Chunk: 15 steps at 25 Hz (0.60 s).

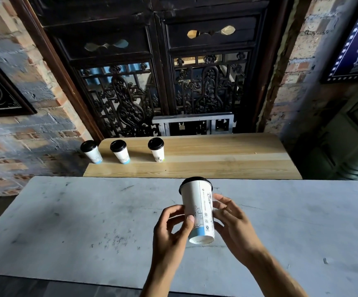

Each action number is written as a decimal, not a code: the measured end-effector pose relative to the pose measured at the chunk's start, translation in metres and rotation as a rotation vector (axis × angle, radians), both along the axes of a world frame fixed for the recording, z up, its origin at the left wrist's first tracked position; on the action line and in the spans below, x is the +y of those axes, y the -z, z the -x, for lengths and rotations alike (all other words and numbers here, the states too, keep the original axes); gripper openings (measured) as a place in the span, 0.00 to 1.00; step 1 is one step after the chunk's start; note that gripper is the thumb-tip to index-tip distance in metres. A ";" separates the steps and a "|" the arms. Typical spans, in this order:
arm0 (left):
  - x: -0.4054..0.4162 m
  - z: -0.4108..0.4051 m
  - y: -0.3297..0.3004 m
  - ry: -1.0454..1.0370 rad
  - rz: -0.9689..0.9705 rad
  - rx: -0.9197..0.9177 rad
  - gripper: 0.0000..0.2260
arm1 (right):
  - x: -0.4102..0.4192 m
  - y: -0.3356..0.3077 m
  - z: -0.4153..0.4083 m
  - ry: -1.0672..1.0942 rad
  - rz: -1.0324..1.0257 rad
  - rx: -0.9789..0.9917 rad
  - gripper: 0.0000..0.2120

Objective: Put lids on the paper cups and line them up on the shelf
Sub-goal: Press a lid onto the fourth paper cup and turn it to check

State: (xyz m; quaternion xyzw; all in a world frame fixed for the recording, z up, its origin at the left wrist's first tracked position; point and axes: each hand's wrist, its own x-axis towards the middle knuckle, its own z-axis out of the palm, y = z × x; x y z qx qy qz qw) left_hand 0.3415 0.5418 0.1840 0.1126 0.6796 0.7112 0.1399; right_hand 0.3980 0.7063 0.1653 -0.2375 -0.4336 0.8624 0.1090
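Observation:
A white paper cup [199, 209] with a black lid and a blue band at its base is held above the grey table, tilted with its lid pointing away from me. My left hand [171, 230] grips its left side and my right hand [233, 221] its right side. Three lidded cups stand in a row on the left part of the wooden shelf [227, 159]: the left cup [91, 151] at the shelf's corner, the middle cup [120, 151], and the right cup [157, 149].
The grey table [88, 221] lies in front of me, with the wooden shelf just behind it. A dark carved wooden door [152, 82] and brick walls rise behind the shelf. A green cabinet [349, 136] stands at the right.

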 end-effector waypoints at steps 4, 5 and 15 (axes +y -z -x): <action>-0.001 0.004 0.003 0.013 0.041 -0.005 0.10 | 0.001 0.004 0.002 -0.015 0.060 0.046 0.27; -0.001 0.005 0.003 0.015 0.042 -0.012 0.11 | 0.001 0.006 0.002 -0.020 0.070 0.042 0.27; -0.002 0.005 0.008 0.010 0.165 0.263 0.22 | 0.002 0.000 -0.001 -0.102 0.040 -0.001 0.27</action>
